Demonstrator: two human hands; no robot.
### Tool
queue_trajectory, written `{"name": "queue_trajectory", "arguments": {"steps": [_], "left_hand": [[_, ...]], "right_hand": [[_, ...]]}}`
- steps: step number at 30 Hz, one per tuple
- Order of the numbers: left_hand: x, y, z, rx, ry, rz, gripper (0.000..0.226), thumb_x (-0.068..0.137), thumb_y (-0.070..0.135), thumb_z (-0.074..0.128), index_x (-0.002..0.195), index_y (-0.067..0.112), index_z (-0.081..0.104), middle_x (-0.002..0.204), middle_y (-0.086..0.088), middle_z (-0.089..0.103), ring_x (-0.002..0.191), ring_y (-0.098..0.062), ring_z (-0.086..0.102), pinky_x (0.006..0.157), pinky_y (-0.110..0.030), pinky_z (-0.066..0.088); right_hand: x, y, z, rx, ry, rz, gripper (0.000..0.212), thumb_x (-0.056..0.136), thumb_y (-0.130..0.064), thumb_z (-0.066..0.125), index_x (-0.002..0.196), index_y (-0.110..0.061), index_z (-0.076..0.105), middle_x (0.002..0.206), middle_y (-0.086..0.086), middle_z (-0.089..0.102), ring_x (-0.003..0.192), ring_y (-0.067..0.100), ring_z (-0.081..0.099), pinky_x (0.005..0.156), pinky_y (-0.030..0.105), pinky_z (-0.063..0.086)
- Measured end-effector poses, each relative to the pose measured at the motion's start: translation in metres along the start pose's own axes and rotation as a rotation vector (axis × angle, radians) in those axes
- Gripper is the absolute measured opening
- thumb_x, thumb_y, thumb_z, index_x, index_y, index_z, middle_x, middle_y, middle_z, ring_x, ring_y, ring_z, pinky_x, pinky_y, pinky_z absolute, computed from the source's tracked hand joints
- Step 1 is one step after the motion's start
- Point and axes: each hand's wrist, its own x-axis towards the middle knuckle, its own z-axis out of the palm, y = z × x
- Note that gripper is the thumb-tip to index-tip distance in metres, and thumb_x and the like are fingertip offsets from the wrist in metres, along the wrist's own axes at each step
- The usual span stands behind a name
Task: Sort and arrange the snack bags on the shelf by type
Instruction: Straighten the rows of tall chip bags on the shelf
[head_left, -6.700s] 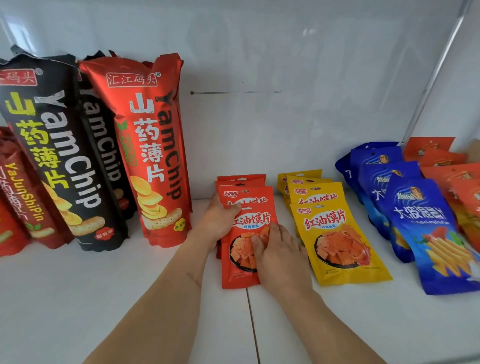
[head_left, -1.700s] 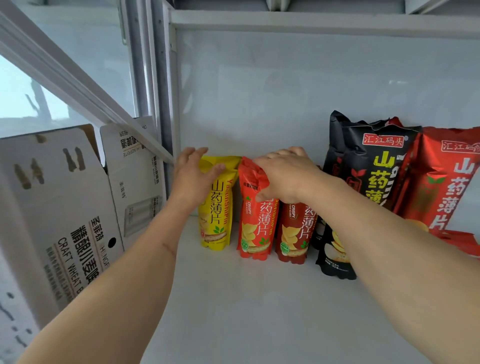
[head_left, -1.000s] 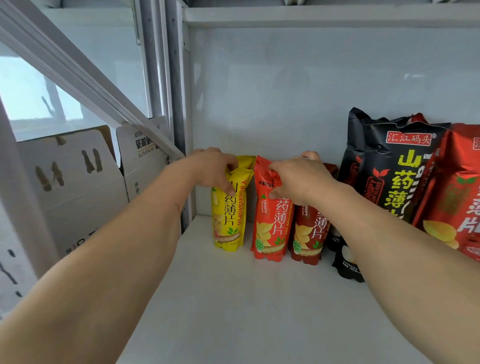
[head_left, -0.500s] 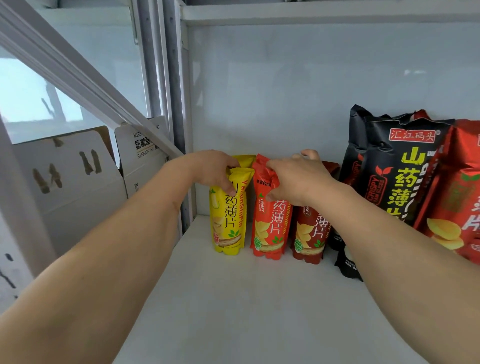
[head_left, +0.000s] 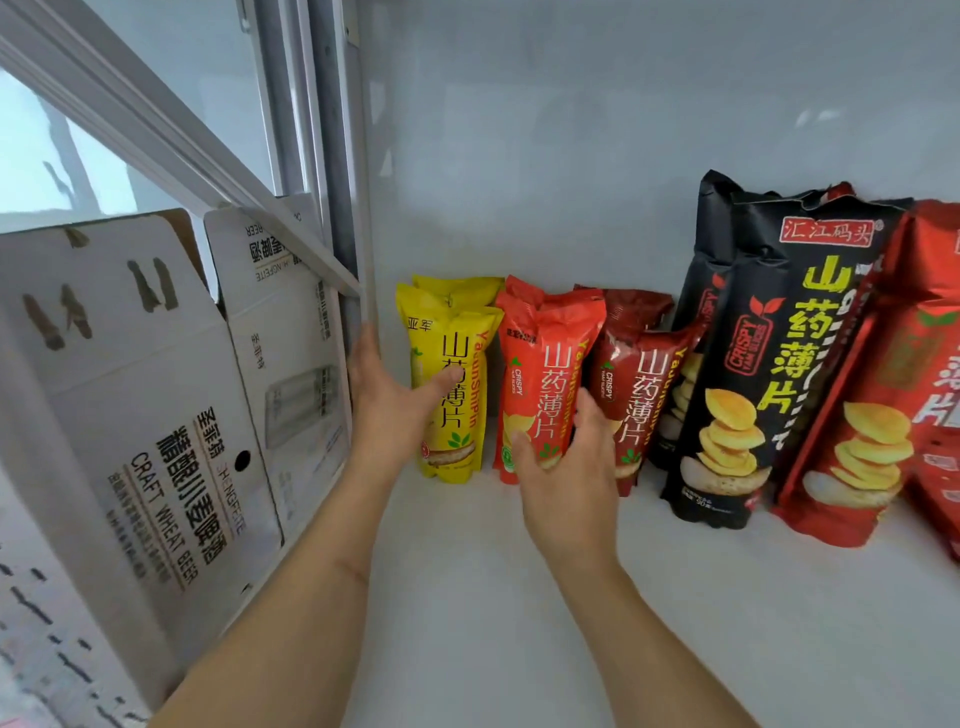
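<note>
Left hand (head_left: 387, 410) open, palm vs. the left side of the yellow bag (head_left: 457, 395), thumb lying across its front, fingers (head_left: 363, 353) straight up by the shelf post (head_left: 358, 218). Right hand (head_left: 563, 467) cups the lower front of the orange-red bag (head_left: 545, 364): thumb on its left edge, fingers loosely curved round the right. Dark red bag (head_left: 636, 384) just right of those fingers, then tall black bag (head_left: 769, 353) & big red bag (head_left: 893, 374). All upright at the back of the white shelf (head_left: 519, 623). Beer carton (head_left: 156, 415) left of the left hand, outside the post.

"CRAFT WHEAT BEER" on cardboard box (head_left: 156, 467)
</note>
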Motion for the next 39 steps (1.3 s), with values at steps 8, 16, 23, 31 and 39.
{"name": "queue_trajectory", "arguments": {"steps": [8,16,23,31,39], "left_hand": [[-0.006,-0.018,0.012,-0.069,-0.183,-0.080,0.112,0.074,0.033,0.087,0.158,0.022,0.014,0.148,0.002,0.045,0.131,-0.016,0.048,0.101,-0.034,0.048],[-0.015,-0.017,0.015,-0.106,-0.225,-0.074,0.055,0.084,0.014,0.079,0.127,0.028,0.047,0.103,0.014,0.060,0.072,0.017,0.059,0.047,-0.002,0.045],[-0.016,-0.017,0.012,-0.117,-0.231,-0.057,0.061,0.081,0.019,0.082,0.132,0.025,0.049,0.111,0.009,0.064,0.082,0.017,0.058,0.054,0.000,0.044],[-0.022,-0.024,0.010,-0.191,-0.238,-0.085,0.064,0.076,0.031,0.086,0.128,0.034,0.049,0.124,0.004,0.065,0.107,-0.014,0.067,0.076,-0.032,0.061],[-0.024,-0.031,0.009,-0.197,-0.273,-0.086,0.069,0.083,0.011,0.080,0.141,0.015,0.043,0.126,-0.002,0.060,0.093,0.004,0.061,0.056,-0.009,0.052]], "right_hand": [[0.007,0.023,0.034,-0.166,-0.105,0.310,0.096,0.079,-0.058,0.067,0.149,-0.012,0.019,0.142,0.008,0.048,0.126,0.028,0.049,0.091,0.040,0.047],[0.005,0.038,0.042,-0.226,-0.123,0.327,0.063,0.088,-0.047,0.063,0.136,-0.016,0.037,0.129,0.004,0.059,0.114,0.027,0.058,0.080,0.036,0.049],[-0.002,0.037,0.030,-0.194,-0.078,0.302,0.076,0.084,-0.054,0.064,0.141,-0.013,0.036,0.138,0.007,0.050,0.124,0.028,0.049,0.094,0.040,0.047],[0.006,0.049,-0.002,-0.235,0.301,0.310,0.077,0.078,-0.050,0.074,0.132,-0.003,0.045,0.126,0.019,0.051,0.116,0.034,0.047,0.094,0.044,0.042],[0.026,0.059,0.006,-0.156,0.256,0.388,0.087,0.079,-0.047,0.074,0.143,-0.005,0.033,0.136,0.019,0.046,0.123,0.036,0.046,0.094,0.045,0.042]]}}
